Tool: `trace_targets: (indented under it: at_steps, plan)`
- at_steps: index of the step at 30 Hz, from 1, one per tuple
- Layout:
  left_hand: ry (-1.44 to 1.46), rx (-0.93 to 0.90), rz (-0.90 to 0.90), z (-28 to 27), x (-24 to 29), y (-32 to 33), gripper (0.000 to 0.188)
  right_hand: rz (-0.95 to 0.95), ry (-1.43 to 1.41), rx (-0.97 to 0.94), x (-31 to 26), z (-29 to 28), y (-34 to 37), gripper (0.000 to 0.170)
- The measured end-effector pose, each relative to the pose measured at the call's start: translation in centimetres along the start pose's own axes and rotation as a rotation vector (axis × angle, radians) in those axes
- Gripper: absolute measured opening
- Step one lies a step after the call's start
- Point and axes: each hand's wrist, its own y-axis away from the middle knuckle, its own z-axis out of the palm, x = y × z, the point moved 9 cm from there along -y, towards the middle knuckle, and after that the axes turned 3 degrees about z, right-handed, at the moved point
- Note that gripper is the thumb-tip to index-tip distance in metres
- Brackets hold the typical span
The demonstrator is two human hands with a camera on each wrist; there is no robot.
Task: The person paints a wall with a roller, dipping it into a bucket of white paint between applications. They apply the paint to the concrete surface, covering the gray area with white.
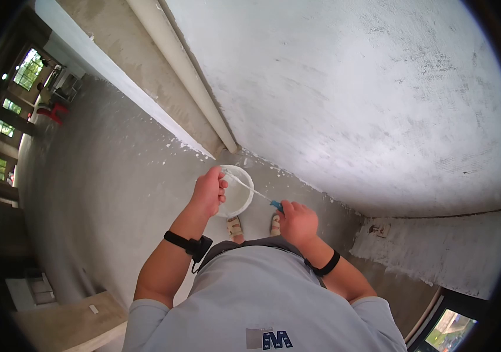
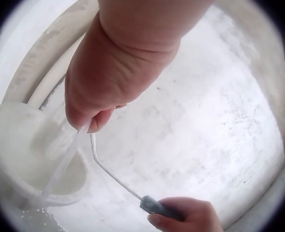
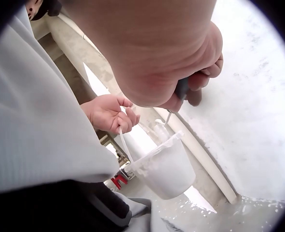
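Note:
A white bucket [image 1: 250,193] hangs in front of the body, with whitish residue around its rim in the right wrist view. My left hand [image 1: 208,190] grips its thin pale handle [image 2: 65,162], fingers curled round it. My right hand [image 1: 298,224] holds the blue-grey grip [image 1: 277,205] of what looks like a paint roller. From that grip a bent, white-smeared rod [image 2: 114,179] runs toward the bucket and passes close by the left hand. A white piece [image 3: 160,129] at the rod's far end sits by the bucket's rim, partly hidden.
A wall [image 1: 379,105] with patchy white coating rises ahead and to the right. Along its corner runs a pale pipe [image 1: 186,70]. White splashes [image 1: 174,144] dot the grey floor [image 1: 115,164]. Two sandalled feet stand just below the bucket. Far left is a red stool [image 1: 57,112].

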Motion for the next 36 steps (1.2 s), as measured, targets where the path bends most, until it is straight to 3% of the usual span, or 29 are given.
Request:
trace_targets:
  at_steps: [12, 21, 23, 29, 36]
  plan:
    - [0.111, 0.054, 0.046, -0.1, 0.2, 0.4, 0.022, 0.025, 0.019, -0.028, 3.4, -3.5, -0.9, 0.021]
    - [-0.037, 0.003, 0.111, 2.3, 1.0, -0.6, 0.025, 0.223, -0.134, -0.142, 5.5, -4.4, -1.0, 0.022]
    - [-0.032, -0.023, 0.100, 2.7, 1.0, -1.3, 0.025, 0.382, -0.246, -0.219, 5.9, -3.9, -0.7, 0.024]
    - [-0.081, -0.068, 0.097, 3.0, 1.9, -2.7, 0.028, 0.532, -0.261, -0.169, 5.6, -3.9, -0.1, 0.025]
    - [-0.111, -0.148, 0.107, 3.3, 3.0, -4.0, 0.030, 0.579, -0.230, -0.147, 4.6, -2.2, 0.4, 0.027]
